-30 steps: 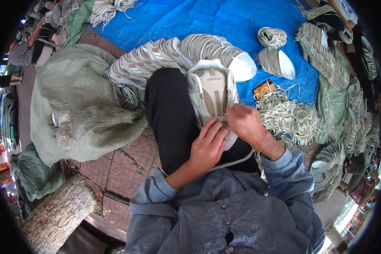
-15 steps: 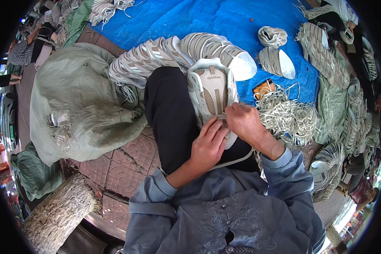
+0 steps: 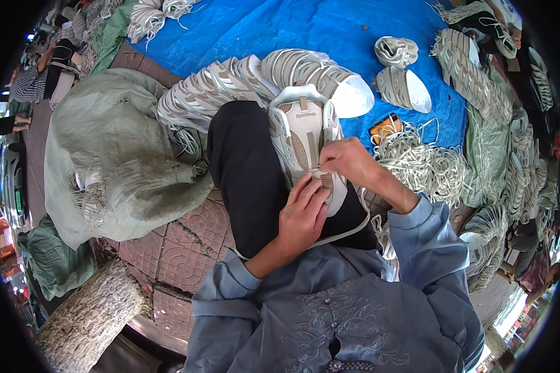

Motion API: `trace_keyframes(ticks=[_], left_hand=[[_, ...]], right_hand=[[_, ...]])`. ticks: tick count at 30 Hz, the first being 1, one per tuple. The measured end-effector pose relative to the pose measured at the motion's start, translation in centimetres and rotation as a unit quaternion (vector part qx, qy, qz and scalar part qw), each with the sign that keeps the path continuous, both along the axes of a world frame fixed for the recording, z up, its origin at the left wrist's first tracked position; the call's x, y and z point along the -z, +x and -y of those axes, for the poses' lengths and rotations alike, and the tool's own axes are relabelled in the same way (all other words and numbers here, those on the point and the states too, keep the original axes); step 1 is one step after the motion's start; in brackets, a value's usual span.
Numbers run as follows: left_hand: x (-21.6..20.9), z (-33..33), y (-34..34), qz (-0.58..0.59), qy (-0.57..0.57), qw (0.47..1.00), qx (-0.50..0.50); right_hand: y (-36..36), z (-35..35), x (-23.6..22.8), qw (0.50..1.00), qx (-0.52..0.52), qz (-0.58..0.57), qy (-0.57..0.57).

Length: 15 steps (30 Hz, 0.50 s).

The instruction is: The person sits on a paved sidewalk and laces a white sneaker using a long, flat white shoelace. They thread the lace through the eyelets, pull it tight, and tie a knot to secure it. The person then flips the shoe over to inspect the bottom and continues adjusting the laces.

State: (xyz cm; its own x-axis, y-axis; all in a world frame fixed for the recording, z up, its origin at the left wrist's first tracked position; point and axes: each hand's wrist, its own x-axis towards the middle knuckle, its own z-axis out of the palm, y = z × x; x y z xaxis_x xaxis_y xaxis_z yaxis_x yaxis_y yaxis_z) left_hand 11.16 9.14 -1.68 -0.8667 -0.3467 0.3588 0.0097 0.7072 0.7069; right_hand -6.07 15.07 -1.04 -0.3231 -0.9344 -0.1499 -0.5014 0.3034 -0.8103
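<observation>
A beige and white shoe upper [image 3: 305,133] rests across my dark-trousered knees, its toe end toward me. My left hand [image 3: 300,214] holds its toe end, the fingers lying over the mesh and the thumb hidden. Just beyond them, my right hand [image 3: 348,161] pinches a pale shoelace [image 3: 314,170] at the lowest eyelets, thumb and forefinger closed. Exactly how the lace passes through the holes is too small to tell. A long lace [image 3: 345,235] also loops over my lap below the shoe upper.
Nested shoe uppers [image 3: 218,87] curve behind my knee. Two smaller groups [image 3: 397,87] stand on the blue sheet [image 3: 242,28]. A tangled lace pile [image 3: 423,165] lies right, beside an orange-brown object [image 3: 386,127]. A greenish sack [image 3: 118,155] and rough stone block [image 3: 93,311] are left.
My right hand has shifted slightly left and away from me along the shoe upper, still pinching. My left hand stays at the toe end. The whole view has shifted slightly.
</observation>
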Motion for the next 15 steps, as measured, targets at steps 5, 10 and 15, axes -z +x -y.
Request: trace_keyframes(ticks=[5, 10, 15], left_hand=[[0.3, 0.1, -0.1, -0.006, 0.014, 1.0, 0.004], [0.1, -0.1, -0.1, -0.008, 0.03, 1.0, -0.007], [0.3, 0.0, 0.1, -0.008, 0.032, 0.999, -0.011]], right_hand=[[1.2, -0.7, 0.1, 0.966, -0.009, -0.242, -0.094], [2.2, -0.4, -0.2, 0.954, 0.011, -0.295, -0.055], [2.5, 0.1, 0.7, 0.988, 0.067, -0.11, -0.09]])
